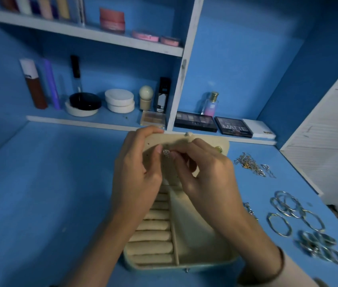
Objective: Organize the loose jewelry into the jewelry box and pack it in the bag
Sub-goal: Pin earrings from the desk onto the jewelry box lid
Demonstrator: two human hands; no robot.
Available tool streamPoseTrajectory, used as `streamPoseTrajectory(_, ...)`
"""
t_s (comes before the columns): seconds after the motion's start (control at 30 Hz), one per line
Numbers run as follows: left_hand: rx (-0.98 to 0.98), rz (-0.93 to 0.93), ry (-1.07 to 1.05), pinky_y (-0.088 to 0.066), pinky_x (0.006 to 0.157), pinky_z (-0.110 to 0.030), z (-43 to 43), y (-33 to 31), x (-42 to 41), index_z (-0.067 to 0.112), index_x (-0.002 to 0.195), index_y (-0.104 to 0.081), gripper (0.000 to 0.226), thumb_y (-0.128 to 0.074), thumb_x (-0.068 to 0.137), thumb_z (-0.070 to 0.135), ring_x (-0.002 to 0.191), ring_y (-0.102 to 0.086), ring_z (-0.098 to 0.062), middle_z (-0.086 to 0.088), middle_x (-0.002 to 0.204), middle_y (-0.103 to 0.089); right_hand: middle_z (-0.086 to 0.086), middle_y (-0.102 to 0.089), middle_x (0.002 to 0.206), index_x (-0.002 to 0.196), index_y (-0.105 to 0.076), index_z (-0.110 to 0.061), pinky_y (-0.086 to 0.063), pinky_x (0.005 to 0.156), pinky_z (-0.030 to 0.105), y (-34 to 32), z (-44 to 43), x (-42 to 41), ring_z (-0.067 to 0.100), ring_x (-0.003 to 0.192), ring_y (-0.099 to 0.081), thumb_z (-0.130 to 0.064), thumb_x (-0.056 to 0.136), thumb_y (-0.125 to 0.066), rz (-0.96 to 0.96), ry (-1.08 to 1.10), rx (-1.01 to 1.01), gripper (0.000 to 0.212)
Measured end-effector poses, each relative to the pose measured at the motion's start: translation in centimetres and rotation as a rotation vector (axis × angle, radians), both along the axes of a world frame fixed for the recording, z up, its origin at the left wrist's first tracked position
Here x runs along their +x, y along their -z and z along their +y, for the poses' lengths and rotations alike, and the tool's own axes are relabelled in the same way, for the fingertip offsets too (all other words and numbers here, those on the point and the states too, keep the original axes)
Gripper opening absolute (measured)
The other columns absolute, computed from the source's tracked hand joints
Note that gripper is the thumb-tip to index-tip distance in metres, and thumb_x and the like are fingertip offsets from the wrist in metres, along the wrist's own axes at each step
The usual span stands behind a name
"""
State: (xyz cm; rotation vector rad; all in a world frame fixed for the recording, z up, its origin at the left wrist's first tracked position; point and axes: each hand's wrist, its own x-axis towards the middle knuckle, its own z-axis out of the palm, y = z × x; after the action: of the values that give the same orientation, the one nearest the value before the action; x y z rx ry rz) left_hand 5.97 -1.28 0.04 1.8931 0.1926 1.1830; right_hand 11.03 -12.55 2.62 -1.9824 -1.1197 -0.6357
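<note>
A blue tabletop (39, 204) runs back to a blue wall unit with white-edged shelves (106, 39). In the middle of the tabletop a cream jewelry box (164, 266) lies open, its lid (207, 141) standing up at the far side with small holes punched in its inner face. Against that face sits a small silver earring (166, 153). The right hand (205, 172) pinches it between thumb and fingertips. The left hand (137, 172) grips the lid, its fingers curled over the top edge and its thumb resting on the inner face just left of the earring. Inside the box, a row of padded ring rolls (153, 235) fills the left half, and a plain compartment (197, 235) takes up the right half, behind a thin divider. A gold clasp (219, 150) shows on the lid beside the right hand. To the right of the box, loose jewelry lies on the tabletop: a tangle of chains (251, 164) farthest back, silver bangles (288, 208) overlapping nearer, and a heap of smaller silver pieces (321, 245) closest to the front edge. Behind the box, on the lowest shelf, lie two dark eyeshadow palettes (195, 122), with a small perfume bottle (210, 103) standing behind them; round compacts (119, 100) and tall bottles (34, 83) stand further left.
</note>
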Motion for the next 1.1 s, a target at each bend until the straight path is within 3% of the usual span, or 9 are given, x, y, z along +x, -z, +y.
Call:
streamPoseTrajectory(0.23, -0.006, 0.005, -0.005, -0.036, 0.085, -0.005, 0.02, -0.01, 0.01, 0.014, 0.111, -0.06, 0.025, -0.053, 0.087, 0.008, 0.1, -0.054, -0.002, 0.001, 0.106, -0.061, -0.005, -0.061, 0.075, 0.087, -0.069, -0.013, -0.047, 0.053, 0.037, 0.09, 0.47, -0.09, 0.011, 0.063, -0.052, -0.022, 0.087, -0.054, -0.028, 0.045, -0.015, 0.017)
streamPoseTrajectory(0.43, -0.018, -0.002, 0.004, -0.037, 0.085, -0.006, -0.12, -0.13, -0.03, 0.014, 0.11, -0.06, 0.026, -0.053, 0.086, 0.008, 0.1, -0.055, -0.002, 0.001, 0.105, -0.061, -0.011, -0.054, 0.069, 0.083, -0.068, -0.015, -0.045, 0.052, 0.032, 0.0, 0.55, -0.23, 0.007, 0.061, -0.045, -0.023, 0.084, -0.06, -0.085, 0.113, 0.057, 0.011)
streamPoseTrajectory(0.53, -0.027, 0.006, 0.01, -0.037, 0.084, -0.005, -0.17, -0.22, -0.12, 0.014, 0.11, -0.06, 0.026, -0.054, 0.085, 0.008, 0.099, -0.055, -0.001, 0.002, 0.105, -0.061, -0.005, -0.056, 0.068, 0.08, -0.068, -0.014, -0.046, 0.051, 0.036, -0.12, 0.64, -0.21, 0.015, 0.062, -0.052, -0.027, 0.083, -0.058, -0.097, 0.134, 0.084, 0.016)
streamPoseTrajectory(0.77, -0.026, 0.005, 0.012, -0.045, 0.085, -0.014, -0.25, -0.3, -0.17, 0.016, 0.11, -0.06, 0.029, -0.06, 0.081, 0.012, 0.1, -0.057, -0.006, 0.004, 0.105, -0.061, -0.003, -0.058, 0.069, 0.078, -0.068, -0.015, -0.045, 0.047, 0.034, -0.08, 0.82, -0.16, 0.018, 0.064, -0.056, -0.027, 0.083, -0.06, -0.198, 0.225, 0.064, 0.015)
streamPoseTrajectory(1.1, -0.015, -0.004, 0.002, -0.045, 0.087, -0.017, -0.21, -0.23, -0.11, 0.015, 0.11, -0.06, 0.027, -0.061, 0.083, 0.013, 0.101, -0.058, -0.01, 0.002, 0.105, -0.061, -0.006, -0.059, 0.071, 0.083, -0.07, -0.017, -0.039, 0.052, 0.025, 0.19, 0.62, -0.34, 0.014, 0.067, -0.054, -0.023, 0.082, -0.06, -0.203, 0.226, -0.014, 0.012)
